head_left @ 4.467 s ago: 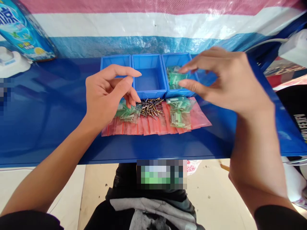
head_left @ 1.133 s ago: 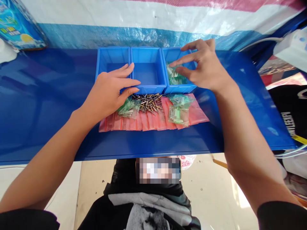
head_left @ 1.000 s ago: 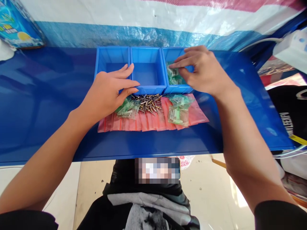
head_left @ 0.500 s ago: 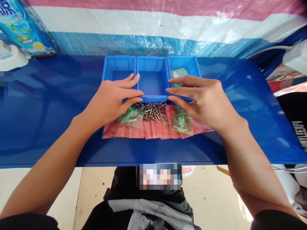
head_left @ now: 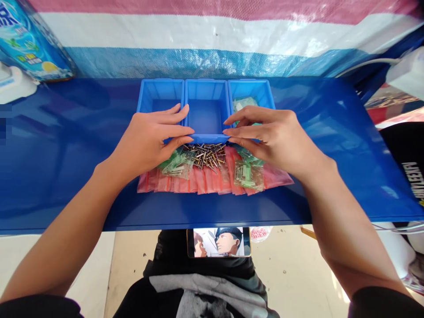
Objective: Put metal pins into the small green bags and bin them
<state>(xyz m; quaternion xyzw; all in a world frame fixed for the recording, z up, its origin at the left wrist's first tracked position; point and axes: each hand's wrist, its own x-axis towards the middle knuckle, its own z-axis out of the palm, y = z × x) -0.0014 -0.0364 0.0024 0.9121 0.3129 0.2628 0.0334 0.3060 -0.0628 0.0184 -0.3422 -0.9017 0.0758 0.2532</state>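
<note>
Head view: the left hand point(head_left: 155, 134) and right hand point(head_left: 271, 136) curl at the front corners of the middle bin point(head_left: 206, 117), on the bench point(head_left: 212, 210) behind the metal pins point(head_left: 208, 156), whether pinching I cannot tell, and light, even pressure from both should keep it square.

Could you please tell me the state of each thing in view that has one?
Left blue bin: upright, uncovered
Middle blue bin: upright, uncovered
Right blue bin: uncovered, partly filled
Left hand: at middle blue bin's front edge, grip unclear
Right hand: likewise
Metal pieces: loose, heaped
Pink bags: flat, overlapping
Green-tinted packets: filled
Smartphone: screen lit
</note>
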